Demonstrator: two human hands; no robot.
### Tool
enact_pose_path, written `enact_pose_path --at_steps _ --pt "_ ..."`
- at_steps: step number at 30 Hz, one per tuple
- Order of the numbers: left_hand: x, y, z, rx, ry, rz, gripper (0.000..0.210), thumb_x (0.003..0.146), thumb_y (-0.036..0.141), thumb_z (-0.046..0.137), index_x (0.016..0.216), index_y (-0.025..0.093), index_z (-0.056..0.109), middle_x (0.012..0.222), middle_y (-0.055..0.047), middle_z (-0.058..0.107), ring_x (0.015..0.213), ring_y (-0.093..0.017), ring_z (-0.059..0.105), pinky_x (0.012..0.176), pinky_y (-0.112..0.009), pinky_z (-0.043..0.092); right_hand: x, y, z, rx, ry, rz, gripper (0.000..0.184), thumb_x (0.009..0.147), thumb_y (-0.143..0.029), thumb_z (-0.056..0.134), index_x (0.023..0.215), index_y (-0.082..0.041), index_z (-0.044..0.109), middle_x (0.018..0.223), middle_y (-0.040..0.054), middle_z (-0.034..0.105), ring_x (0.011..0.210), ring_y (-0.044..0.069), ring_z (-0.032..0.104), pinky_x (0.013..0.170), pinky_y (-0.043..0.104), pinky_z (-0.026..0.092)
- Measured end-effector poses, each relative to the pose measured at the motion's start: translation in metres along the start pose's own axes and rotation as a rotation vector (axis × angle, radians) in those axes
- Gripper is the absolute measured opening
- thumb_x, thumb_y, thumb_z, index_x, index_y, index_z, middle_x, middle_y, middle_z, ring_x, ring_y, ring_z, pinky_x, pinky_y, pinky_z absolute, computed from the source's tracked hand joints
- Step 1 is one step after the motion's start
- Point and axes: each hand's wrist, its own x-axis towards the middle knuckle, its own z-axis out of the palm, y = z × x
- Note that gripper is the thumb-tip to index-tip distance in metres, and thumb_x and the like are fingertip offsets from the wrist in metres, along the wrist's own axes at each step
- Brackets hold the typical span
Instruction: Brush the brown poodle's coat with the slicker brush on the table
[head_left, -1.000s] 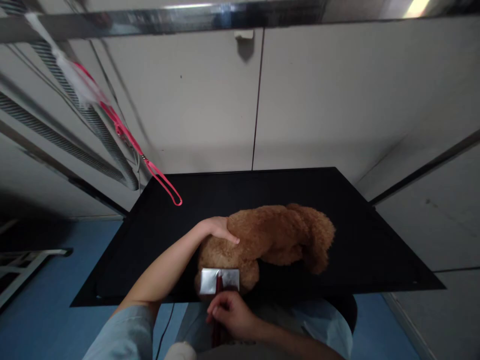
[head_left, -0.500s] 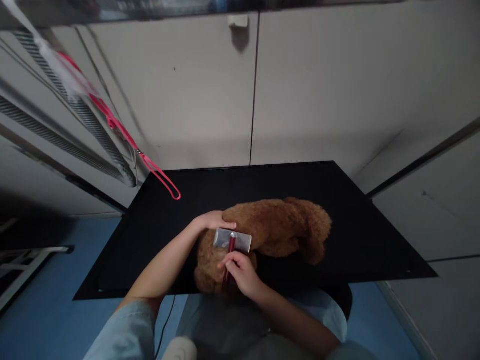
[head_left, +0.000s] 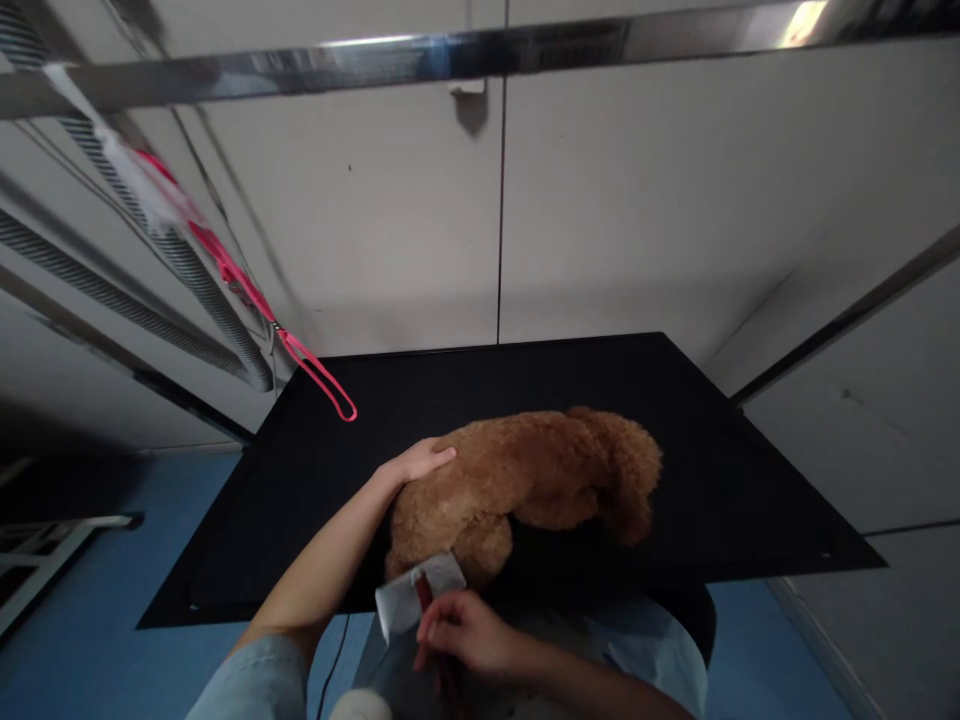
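A curly brown dog (head_left: pixel 525 465) is on the black grooming table (head_left: pixel 720 470), its head toward the right. My left hand (head_left: pixel 420 460) lies on the dog's rump, thumb stretched over the fur and the other fingers hidden on the far side. In my right hand (head_left: pixel 469 632) is a slicker brush (head_left: pixel 401 605) with a red handle and a flat metal-coloured back. The brush head is low on the dog's hind leg, by the table's near edge; whether its bristles touch the fur I cannot tell.
A pink grooming loop (head_left: pixel 322 375) hangs at the left above the table. Behind it run grey ribbed hoses (head_left: pixel 202 280). A shiny metal bar (head_left: pixel 420 65) crosses overhead in front of pale wall panels (head_left: pixel 397 210).
My right hand has drawn the brush down from the dog's flank toward me, past the table's near edge. My left hand has shifted slightly left on the rump. The view has tilted up.
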Motion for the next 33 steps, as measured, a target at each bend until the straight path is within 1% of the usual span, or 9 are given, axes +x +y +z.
enact_pose_path --at_steps 4,8,10,13,18,20,23,29,33 --pt "-0.002 0.0 0.001 -0.058 -0.031 -0.016 0.068 0.075 0.066 0.054 0.115 0.011 0.063 0.112 -0.013 0.068 0.098 -0.031 0.064 0.086 -0.042 0.049 0.006 -0.011 -0.002 -0.025 0.351 -0.28 0.043 0.071 -0.059 0.062 0.077 -0.017 0.054 0.073 0.0018 0.064 0.054 0.012 0.057 0.052 0.023 0.043" --pt "-0.007 0.005 0.003 -0.135 -0.06 0.032 0.065 0.076 0.061 0.057 0.12 0.013 0.06 0.121 -0.013 0.064 0.111 -0.03 0.059 0.096 -0.044 0.044 0.007 0.0 0.0 0.015 -0.002 -0.082 0.048 0.067 -0.063 0.065 0.079 -0.017 0.054 0.068 0.0036 0.064 0.048 0.013 0.055 0.047 0.025 0.043" --pt "-0.008 0.007 0.005 -0.156 -0.084 0.037 0.064 0.078 0.06 0.056 0.121 0.014 0.06 0.121 -0.013 0.064 0.111 -0.03 0.059 0.096 -0.044 0.044 0.008 -0.002 0.0 -0.012 0.037 -0.115 0.047 0.069 -0.061 0.064 0.079 -0.016 0.056 0.072 0.0051 0.065 0.049 0.012 0.055 0.047 0.024 0.043" --pt "-0.009 0.01 0.007 -0.152 -0.049 0.018 0.064 0.076 0.059 0.059 0.119 0.013 0.06 0.117 -0.013 0.066 0.106 -0.03 0.061 0.093 -0.044 0.046 0.01 -0.007 0.001 -0.048 0.295 -0.276 0.044 0.074 -0.06 0.06 0.08 -0.016 0.056 0.079 0.0045 0.064 0.055 0.012 0.058 0.051 0.024 0.043" --pt "-0.014 0.018 0.005 -0.106 -0.022 -0.006 0.063 0.073 0.057 0.063 0.121 0.016 0.059 0.12 -0.011 0.065 0.111 -0.03 0.059 0.094 -0.042 0.046 0.004 0.004 0.009 -0.117 -0.073 -0.011 0.035 0.072 -0.053 0.064 0.073 -0.018 0.059 0.063 0.0005 0.06 0.049 0.011 0.052 0.047 0.022 0.039" --pt "-0.017 0.022 0.003 -0.093 -0.046 -0.01 0.061 0.074 0.057 0.061 0.12 0.016 0.06 0.117 -0.01 0.066 0.107 -0.029 0.061 0.09 -0.039 0.047 0.005 -0.001 0.007 -0.134 -0.026 -0.081 0.034 0.076 -0.052 0.06 0.076 -0.018 0.061 0.068 0.0024 0.062 0.053 0.011 0.053 0.049 0.022 0.04" --pt "-0.019 0.025 0.0 -0.017 -0.019 -0.039 0.055 0.077 0.06 0.055 0.105 0.014 0.066 0.099 -0.008 0.07 0.088 -0.024 0.064 0.075 -0.032 0.049 0.01 -0.006 0.002 -0.117 0.314 -0.271 0.042 0.076 -0.059 0.057 0.078 -0.017 0.057 0.073 0.0025 0.062 0.056 0.012 0.056 0.052 0.024 0.043" --pt "-0.019 0.023 -0.003 0.224 0.153 -0.075 0.055 0.081 0.065 0.043 0.07 0.015 0.063 0.061 0.0 0.057 0.059 -0.015 0.052 0.054 -0.025 0.037 0.005 0.011 0.006 -0.129 -0.067 0.03 0.039 0.071 -0.056 0.064 0.074 -0.018 0.058 0.064 0.0009 0.061 0.048 0.011 0.052 0.047 0.022 0.041" --pt "-0.038 0.031 0.006 0.231 0.278 -0.02 0.048 0.085 0.057 0.043 0.085 0.015 0.067 0.079 -0.005 0.065 0.076 -0.021 0.059 0.069 -0.031 0.046 0.005 -0.003 -0.004 -0.194 0.192 -0.2 0.031 0.081 -0.049 0.054 0.079 -0.018 0.057 0.072 0.0017 0.063 0.054 0.012 0.056 0.051 0.023 0.042"
